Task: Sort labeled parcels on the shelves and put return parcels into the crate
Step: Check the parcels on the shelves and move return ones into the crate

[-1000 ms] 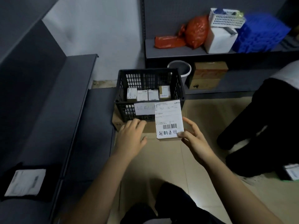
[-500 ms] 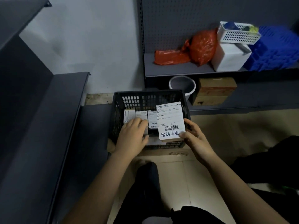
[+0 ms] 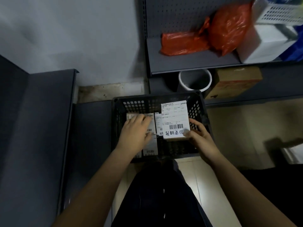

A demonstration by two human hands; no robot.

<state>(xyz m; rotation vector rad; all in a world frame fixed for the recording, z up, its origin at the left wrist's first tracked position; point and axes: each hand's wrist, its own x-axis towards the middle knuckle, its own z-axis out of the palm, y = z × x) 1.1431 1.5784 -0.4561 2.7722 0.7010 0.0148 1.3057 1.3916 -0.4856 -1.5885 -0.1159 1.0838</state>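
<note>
A black perforated crate (image 3: 199, 110) stands on the floor in front of me. My right hand (image 3: 199, 138) grips a small parcel (image 3: 174, 118) by its lower right corner, holding it over the crate's right half; its white label with a barcode and handwritten characters faces up. Inside the crate, my left hand (image 3: 135, 131) rests with fingers spread on several labelled parcels (image 3: 150, 145) lying in the left half.
Dark grey shelves (image 3: 49, 128) run along the left. Another shelf (image 3: 188, 63) behind the crate carries orange bags (image 3: 213, 35), a white box (image 3: 268, 45) and a white basket (image 3: 278, 12). Below it stand a grey bucket (image 3: 195, 79) and a cardboard box (image 3: 236, 81).
I have come closer to the crate. My right hand has carried the labelled parcel forward over the crate, and my left hand has reached in onto the parcels inside.
</note>
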